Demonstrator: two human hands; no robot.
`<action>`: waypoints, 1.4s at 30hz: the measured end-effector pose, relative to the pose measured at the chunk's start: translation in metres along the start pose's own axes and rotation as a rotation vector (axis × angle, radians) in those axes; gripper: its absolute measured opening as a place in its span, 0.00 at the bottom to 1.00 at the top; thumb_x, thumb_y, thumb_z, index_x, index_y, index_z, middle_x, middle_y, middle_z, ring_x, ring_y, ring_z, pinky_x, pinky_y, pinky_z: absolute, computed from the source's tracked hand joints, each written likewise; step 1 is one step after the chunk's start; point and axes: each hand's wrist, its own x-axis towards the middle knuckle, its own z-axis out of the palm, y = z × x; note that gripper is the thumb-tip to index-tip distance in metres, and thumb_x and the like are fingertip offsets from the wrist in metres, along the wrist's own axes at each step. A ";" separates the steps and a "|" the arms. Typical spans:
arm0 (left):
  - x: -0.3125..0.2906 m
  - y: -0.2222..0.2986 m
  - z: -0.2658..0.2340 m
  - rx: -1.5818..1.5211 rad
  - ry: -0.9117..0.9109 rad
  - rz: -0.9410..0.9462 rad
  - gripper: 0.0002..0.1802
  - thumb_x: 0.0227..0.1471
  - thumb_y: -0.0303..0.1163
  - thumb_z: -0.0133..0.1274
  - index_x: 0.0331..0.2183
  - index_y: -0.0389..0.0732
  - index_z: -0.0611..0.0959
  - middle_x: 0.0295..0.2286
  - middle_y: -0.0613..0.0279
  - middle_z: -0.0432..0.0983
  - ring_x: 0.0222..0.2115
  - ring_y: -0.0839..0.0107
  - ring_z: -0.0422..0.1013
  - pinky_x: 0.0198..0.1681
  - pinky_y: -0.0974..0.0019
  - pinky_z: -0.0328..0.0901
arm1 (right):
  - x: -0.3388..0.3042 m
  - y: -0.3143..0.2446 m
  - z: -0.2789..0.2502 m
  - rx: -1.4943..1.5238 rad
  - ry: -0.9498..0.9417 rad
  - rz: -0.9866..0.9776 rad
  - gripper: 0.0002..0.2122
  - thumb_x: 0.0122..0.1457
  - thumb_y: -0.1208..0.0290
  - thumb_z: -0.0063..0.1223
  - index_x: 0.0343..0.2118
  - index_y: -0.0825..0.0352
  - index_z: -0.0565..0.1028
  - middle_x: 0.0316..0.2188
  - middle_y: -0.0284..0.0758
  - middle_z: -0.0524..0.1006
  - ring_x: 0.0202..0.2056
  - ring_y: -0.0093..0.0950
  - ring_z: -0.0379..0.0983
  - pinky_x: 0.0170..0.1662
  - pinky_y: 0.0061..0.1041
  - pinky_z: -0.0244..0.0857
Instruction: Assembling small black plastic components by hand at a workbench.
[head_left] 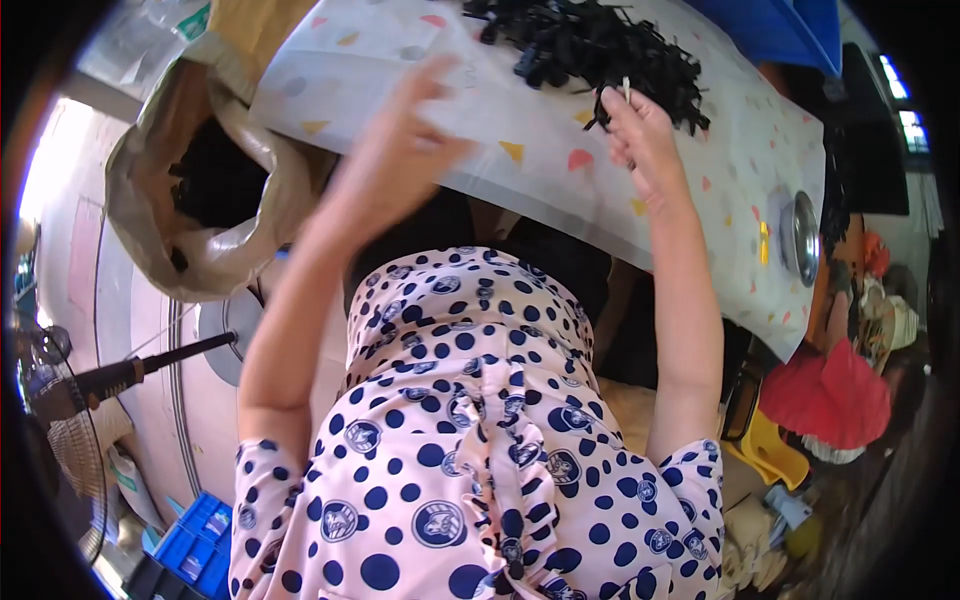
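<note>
No readable text, labels, numbers, signs

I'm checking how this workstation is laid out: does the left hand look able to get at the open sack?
Probably yes. The left hand, blurred but seemingly empty, is above the table near the sack, whose open mouth faces up; nothing visible seems to block the way between them.

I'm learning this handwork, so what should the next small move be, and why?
Probably bring the left hand over to the pile of black pieces: it is blurred over the patterned cloth, with nothing visible in it, while the right hand, at the pile's edge, pinches a thin pale stick.
</note>
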 end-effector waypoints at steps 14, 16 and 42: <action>0.007 -0.025 0.055 -0.534 -0.129 -0.091 0.21 0.51 0.28 0.57 0.48 0.41 0.74 0.25 0.66 0.75 0.26 0.80 0.71 0.29 0.77 0.67 | -0.049 0.029 0.065 0.121 -0.175 -0.020 0.09 0.59 0.61 0.53 0.32 0.61 0.72 0.16 0.18 0.63 0.13 0.09 0.51 0.16 0.11 0.43; 0.005 -0.023 0.056 -0.557 -0.134 -0.100 0.19 0.51 0.28 0.57 0.47 0.40 0.75 0.24 0.66 0.75 0.24 0.80 0.71 0.28 0.77 0.67 | -0.054 0.031 0.057 0.137 -0.263 -0.005 0.12 0.61 0.58 0.49 0.37 0.64 0.73 0.15 0.19 0.61 0.14 0.09 0.51 0.17 0.11 0.43; 0.002 -0.007 0.091 0.384 0.169 0.322 0.18 0.46 0.20 0.52 0.42 0.41 0.79 0.25 0.55 0.75 0.21 0.76 0.70 0.27 0.71 0.66 | -0.064 0.050 0.052 -0.001 -0.118 -0.132 0.12 0.63 0.68 0.43 0.47 0.66 0.68 0.18 0.25 0.65 0.21 0.14 0.59 0.24 0.15 0.55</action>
